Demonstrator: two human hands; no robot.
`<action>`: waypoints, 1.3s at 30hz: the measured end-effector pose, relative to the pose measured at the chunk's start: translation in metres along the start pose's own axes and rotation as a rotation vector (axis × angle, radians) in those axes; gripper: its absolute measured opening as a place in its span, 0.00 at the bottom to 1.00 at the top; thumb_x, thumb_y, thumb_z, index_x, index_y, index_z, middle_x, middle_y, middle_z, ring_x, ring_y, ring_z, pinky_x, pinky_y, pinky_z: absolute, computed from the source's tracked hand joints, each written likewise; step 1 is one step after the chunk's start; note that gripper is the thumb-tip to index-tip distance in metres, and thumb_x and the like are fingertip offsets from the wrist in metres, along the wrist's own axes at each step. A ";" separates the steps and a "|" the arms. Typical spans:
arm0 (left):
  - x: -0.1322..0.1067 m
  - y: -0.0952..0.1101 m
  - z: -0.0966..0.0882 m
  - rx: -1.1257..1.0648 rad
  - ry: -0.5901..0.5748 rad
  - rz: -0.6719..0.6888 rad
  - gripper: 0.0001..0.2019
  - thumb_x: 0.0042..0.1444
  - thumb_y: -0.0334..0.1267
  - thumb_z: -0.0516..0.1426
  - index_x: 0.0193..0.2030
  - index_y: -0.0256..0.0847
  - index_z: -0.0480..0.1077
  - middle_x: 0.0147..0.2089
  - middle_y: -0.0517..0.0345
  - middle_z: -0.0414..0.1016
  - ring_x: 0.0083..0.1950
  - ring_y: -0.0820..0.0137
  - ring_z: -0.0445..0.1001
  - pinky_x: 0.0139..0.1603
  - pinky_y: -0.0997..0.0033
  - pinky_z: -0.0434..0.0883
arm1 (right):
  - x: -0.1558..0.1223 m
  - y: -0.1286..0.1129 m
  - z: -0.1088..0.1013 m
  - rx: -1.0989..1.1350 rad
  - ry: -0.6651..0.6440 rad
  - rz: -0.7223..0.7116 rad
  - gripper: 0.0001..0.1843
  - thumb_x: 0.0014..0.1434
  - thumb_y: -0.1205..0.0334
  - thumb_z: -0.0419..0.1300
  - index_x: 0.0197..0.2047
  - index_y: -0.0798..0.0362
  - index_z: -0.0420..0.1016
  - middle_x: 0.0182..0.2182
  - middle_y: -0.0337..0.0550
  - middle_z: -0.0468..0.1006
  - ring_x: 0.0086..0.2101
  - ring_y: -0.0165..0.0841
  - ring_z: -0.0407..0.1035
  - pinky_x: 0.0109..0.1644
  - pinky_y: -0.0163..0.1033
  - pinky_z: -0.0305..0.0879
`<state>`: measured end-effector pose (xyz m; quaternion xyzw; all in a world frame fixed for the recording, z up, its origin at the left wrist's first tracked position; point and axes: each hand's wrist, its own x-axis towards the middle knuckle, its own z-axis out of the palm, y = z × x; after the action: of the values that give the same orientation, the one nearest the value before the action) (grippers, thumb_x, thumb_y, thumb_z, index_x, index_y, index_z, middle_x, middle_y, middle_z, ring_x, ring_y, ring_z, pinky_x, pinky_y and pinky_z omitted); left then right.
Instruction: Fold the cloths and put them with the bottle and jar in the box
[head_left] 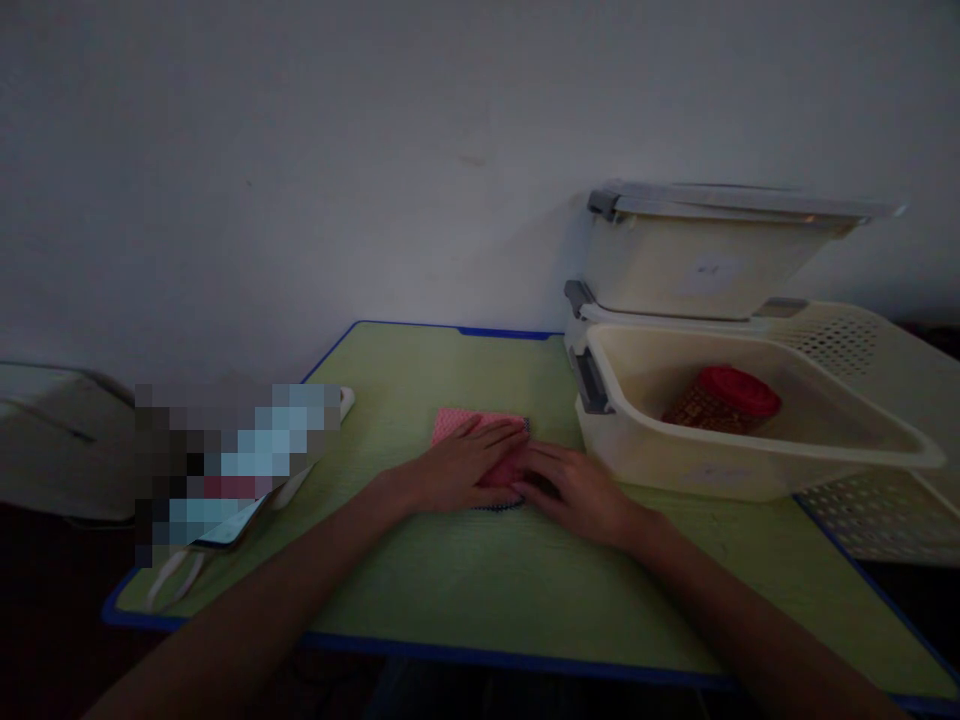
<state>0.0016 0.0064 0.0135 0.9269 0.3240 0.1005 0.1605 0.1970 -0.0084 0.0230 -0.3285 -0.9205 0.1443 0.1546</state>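
A small pink cloth (448, 420), apparently folded, with a dark patterned edge, lies near the middle of the green table. My left hand (457, 465) rests flat on top of it, fingers stretched out toward the right. At the cloth's right side, my right hand (581, 490) has its fingers curled onto the edge, with the thumb nearer to me. The fingertips of both hands almost meet, and much of the cloth is hidden under them.
To the right stands a cream plastic bin (690, 470) holding a red-lidded container (735, 390) on its side. Behind it are another lidded bin (667, 265) and a perforated basket (885, 350). A phone (232, 520), partly pixelated, leans at left on the blue-edged table (420, 580).
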 end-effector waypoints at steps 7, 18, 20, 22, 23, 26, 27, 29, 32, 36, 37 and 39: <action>0.000 0.001 -0.001 -0.004 0.004 0.005 0.34 0.56 0.55 0.47 0.65 0.42 0.44 0.68 0.48 0.45 0.68 0.64 0.44 0.65 0.56 0.41 | 0.000 0.000 0.001 -0.039 0.031 0.047 0.10 0.57 0.64 0.53 0.42 0.55 0.69 0.41 0.48 0.72 0.42 0.36 0.66 0.44 0.40 0.63; 0.000 -0.001 0.001 0.019 -0.018 0.006 0.33 0.57 0.56 0.45 0.65 0.41 0.45 0.68 0.49 0.44 0.68 0.65 0.43 0.65 0.57 0.40 | 0.001 -0.001 0.003 -0.057 0.065 0.017 0.07 0.56 0.65 0.55 0.38 0.57 0.70 0.39 0.49 0.70 0.44 0.37 0.63 0.46 0.42 0.63; 0.000 -0.001 0.001 0.016 -0.013 0.003 0.33 0.57 0.56 0.46 0.65 0.41 0.46 0.68 0.49 0.45 0.68 0.65 0.43 0.65 0.57 0.40 | 0.001 -0.001 0.003 -0.054 0.075 0.008 0.07 0.56 0.65 0.55 0.38 0.57 0.70 0.39 0.49 0.70 0.45 0.38 0.63 0.48 0.42 0.62; 0.000 0.000 0.001 0.016 -0.012 0.002 0.33 0.57 0.56 0.46 0.65 0.40 0.45 0.68 0.49 0.44 0.68 0.65 0.43 0.65 0.57 0.40 | 0.001 0.000 0.004 -0.056 0.081 0.005 0.08 0.56 0.65 0.55 0.39 0.57 0.70 0.40 0.49 0.70 0.45 0.38 0.62 0.49 0.43 0.62; 0.000 0.000 0.001 0.016 -0.012 0.002 0.33 0.57 0.56 0.46 0.65 0.40 0.45 0.68 0.49 0.44 0.68 0.65 0.43 0.65 0.57 0.40 | 0.001 0.000 0.004 -0.060 0.082 0.006 0.08 0.56 0.65 0.55 0.38 0.57 0.70 0.40 0.49 0.70 0.45 0.38 0.62 0.49 0.44 0.62; 0.000 0.000 0.001 0.016 -0.008 0.001 0.34 0.56 0.56 0.46 0.65 0.40 0.45 0.68 0.49 0.44 0.68 0.65 0.43 0.65 0.57 0.40 | 0.001 0.001 0.005 -0.065 0.083 0.009 0.07 0.56 0.64 0.55 0.38 0.57 0.70 0.40 0.49 0.70 0.45 0.39 0.62 0.49 0.45 0.62; 0.000 0.000 0.001 0.018 -0.008 -0.001 0.34 0.56 0.56 0.46 0.65 0.39 0.45 0.68 0.49 0.44 0.68 0.65 0.43 0.65 0.57 0.40 | 0.001 0.001 0.005 -0.065 0.087 0.007 0.07 0.56 0.64 0.55 0.38 0.56 0.70 0.40 0.49 0.69 0.44 0.39 0.62 0.49 0.45 0.62; 0.001 0.000 0.000 0.023 -0.011 -0.003 0.35 0.56 0.57 0.46 0.65 0.39 0.45 0.68 0.49 0.44 0.68 0.65 0.43 0.66 0.58 0.40 | 0.001 0.001 0.006 -0.064 0.099 0.002 0.07 0.55 0.65 0.55 0.38 0.56 0.70 0.40 0.48 0.69 0.45 0.39 0.62 0.49 0.45 0.62; 0.001 0.000 0.000 0.026 -0.016 -0.008 0.35 0.56 0.57 0.46 0.65 0.39 0.45 0.68 0.49 0.44 0.68 0.66 0.43 0.66 0.58 0.40 | 0.001 0.002 0.006 -0.064 0.103 -0.004 0.07 0.56 0.65 0.55 0.39 0.55 0.70 0.40 0.48 0.69 0.44 0.38 0.62 0.49 0.45 0.62; 0.001 0.001 0.000 0.033 -0.022 -0.017 0.35 0.56 0.57 0.45 0.65 0.39 0.45 0.68 0.50 0.44 0.68 0.65 0.43 0.66 0.58 0.41 | 0.001 0.001 0.006 -0.067 0.099 0.001 0.07 0.56 0.65 0.55 0.39 0.56 0.70 0.40 0.48 0.69 0.45 0.39 0.61 0.49 0.45 0.62; 0.001 0.001 0.000 0.036 -0.024 -0.017 0.34 0.56 0.57 0.45 0.65 0.39 0.45 0.68 0.50 0.43 0.68 0.66 0.43 0.66 0.58 0.41 | 0.001 0.001 0.006 -0.066 0.098 0.002 0.07 0.56 0.65 0.55 0.39 0.56 0.70 0.40 0.48 0.69 0.45 0.39 0.61 0.49 0.45 0.62; 0.001 0.001 0.000 0.039 -0.027 -0.020 0.34 0.57 0.57 0.45 0.65 0.39 0.45 0.68 0.50 0.43 0.68 0.66 0.42 0.66 0.58 0.41 | 0.001 0.002 0.006 -0.068 0.093 0.001 0.07 0.56 0.64 0.55 0.39 0.56 0.70 0.40 0.48 0.69 0.45 0.39 0.61 0.49 0.45 0.62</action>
<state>0.0027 0.0059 0.0142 0.9279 0.3328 0.0800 0.1479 0.1948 -0.0075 0.0170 -0.3405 -0.9164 0.0978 0.1860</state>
